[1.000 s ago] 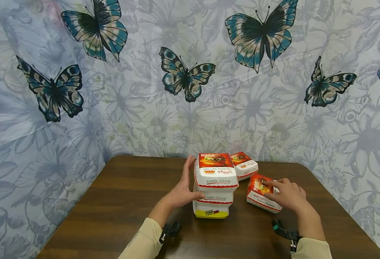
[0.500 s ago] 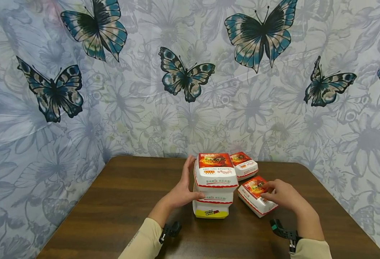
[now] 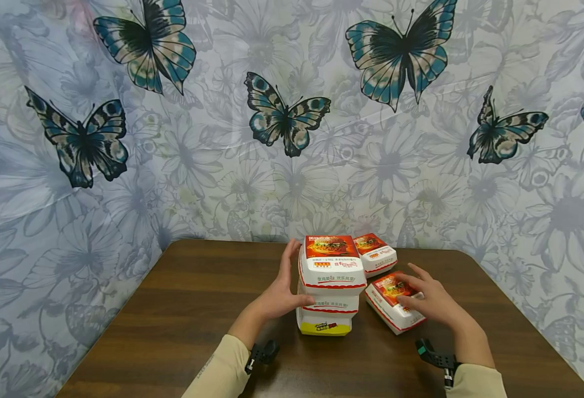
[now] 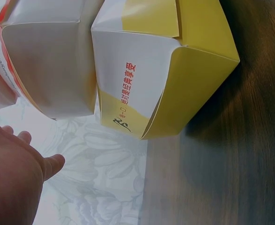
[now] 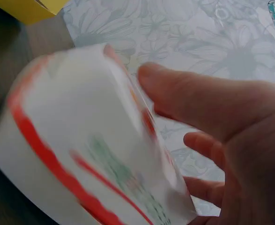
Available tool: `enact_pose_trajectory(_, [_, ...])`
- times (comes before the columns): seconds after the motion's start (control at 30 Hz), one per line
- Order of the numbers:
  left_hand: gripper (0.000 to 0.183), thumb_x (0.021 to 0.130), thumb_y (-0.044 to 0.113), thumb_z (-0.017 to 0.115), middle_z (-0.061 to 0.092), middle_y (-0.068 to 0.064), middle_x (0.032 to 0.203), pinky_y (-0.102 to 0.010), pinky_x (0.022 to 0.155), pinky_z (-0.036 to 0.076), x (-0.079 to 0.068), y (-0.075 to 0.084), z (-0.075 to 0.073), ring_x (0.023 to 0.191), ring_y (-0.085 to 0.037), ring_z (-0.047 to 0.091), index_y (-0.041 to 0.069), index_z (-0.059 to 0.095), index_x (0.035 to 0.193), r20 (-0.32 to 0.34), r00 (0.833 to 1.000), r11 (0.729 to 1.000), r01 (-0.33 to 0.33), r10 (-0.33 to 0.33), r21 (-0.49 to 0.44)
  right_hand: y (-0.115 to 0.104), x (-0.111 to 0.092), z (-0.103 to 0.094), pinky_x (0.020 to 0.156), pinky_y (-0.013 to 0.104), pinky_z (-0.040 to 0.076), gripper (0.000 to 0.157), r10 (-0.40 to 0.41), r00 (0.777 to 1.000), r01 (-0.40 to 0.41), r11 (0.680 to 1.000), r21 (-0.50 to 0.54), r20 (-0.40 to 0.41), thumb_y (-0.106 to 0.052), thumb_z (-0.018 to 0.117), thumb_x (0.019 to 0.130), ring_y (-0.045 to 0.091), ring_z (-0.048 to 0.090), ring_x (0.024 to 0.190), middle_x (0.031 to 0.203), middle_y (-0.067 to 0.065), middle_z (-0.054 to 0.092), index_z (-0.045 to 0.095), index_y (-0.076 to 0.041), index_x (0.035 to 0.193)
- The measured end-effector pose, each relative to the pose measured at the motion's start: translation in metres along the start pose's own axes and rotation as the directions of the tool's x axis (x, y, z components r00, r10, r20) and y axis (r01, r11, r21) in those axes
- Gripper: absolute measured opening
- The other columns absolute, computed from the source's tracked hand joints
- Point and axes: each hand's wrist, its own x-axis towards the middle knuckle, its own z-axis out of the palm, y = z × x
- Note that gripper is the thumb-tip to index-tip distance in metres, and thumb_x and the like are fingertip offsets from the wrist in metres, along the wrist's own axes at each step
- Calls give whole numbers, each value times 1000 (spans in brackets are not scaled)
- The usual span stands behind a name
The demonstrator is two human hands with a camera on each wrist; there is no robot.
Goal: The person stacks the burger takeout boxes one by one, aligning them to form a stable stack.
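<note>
A stack of white burger boxes [image 3: 332, 275] with red printed lids and a yellow base stands on the table. My left hand [image 3: 283, 296] is beside its left side, fingers straight and pointing up, thumb at the front corner. In the left wrist view, a gap shows between the fingers and the stack's yellow-bottomed box [image 4: 137, 70]. Right of the stack lies a single burger box [image 3: 391, 307], turned at an angle. Over its right part is my right hand [image 3: 433, 298], fingers spread and extended. In the right wrist view, the thumb [image 5: 184, 93] is right at the lid's edge.
Another burger box [image 3: 375, 257] sits behind, close to the stack's right side. The brown wooden table [image 3: 212, 276] ends at a wall cloth [image 3: 222, 182] printed with flowers and butterflies. Each wrist wears a black strapped device [image 3: 438, 356].
The single box has slid left towards the stack and turned, my right hand moving with it. Since then the right fingers have spread and lifted off it. The left hand stays put.
</note>
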Motion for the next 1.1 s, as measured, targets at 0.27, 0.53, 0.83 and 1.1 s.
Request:
enact_pose_trajectory(0.27, [126, 74, 64, 78, -8, 2, 168, -69, 120, 8, 1, -1, 0, 156, -25, -7, 42, -15, 155, 0, 1000, 1000, -8, 8, 11, 3, -3, -4, 95, 75, 39, 84, 51, 992, -45, 997, -56, 115, -45, 80, 80, 65, 36, 130, 153, 32, 31, 48, -5, 145])
enact_pose_trajectory(0.53, [127, 73, 67, 78, -8, -1, 168, -70, 120, 6, 0, -1, -1, 156, -27, -8, 40, -15, 156, 3, 1000, 1000, -25, 25, 2, 2, -8, -9, 94, 72, 42, 97, 36, 980, -33, 999, -20, 194, -37, 86, 70, 59, 38, 129, 149, 34, 33, 42, -3, 149])
enact_pose_trajectory(0.83, [133, 72, 67, 78, -8, -2, 168, -70, 119, 8, 1, -2, 0, 156, -27, -7, 27, -16, 158, 7, 1000, 1000, -27, 27, -4, 5, -12, -9, 94, 69, 45, 92, 56, 978, -67, 996, 50, 200, -29, 88, 71, 54, 47, 122, 148, 37, 26, 42, -4, 147])
enact_pose_trajectory(1.1, [126, 73, 66, 78, -8, 0, 168, -70, 119, 7, 1, -3, 0, 156, -27, -7, 41, -14, 156, 11, 1000, 1000, -27, 28, -10, 6, -12, -7, 98, 70, 40, 88, 29, 988, -36, 998, 45, 149, -36, 89, 69, 51, 41, 130, 142, 30, 43, 48, -7, 142])
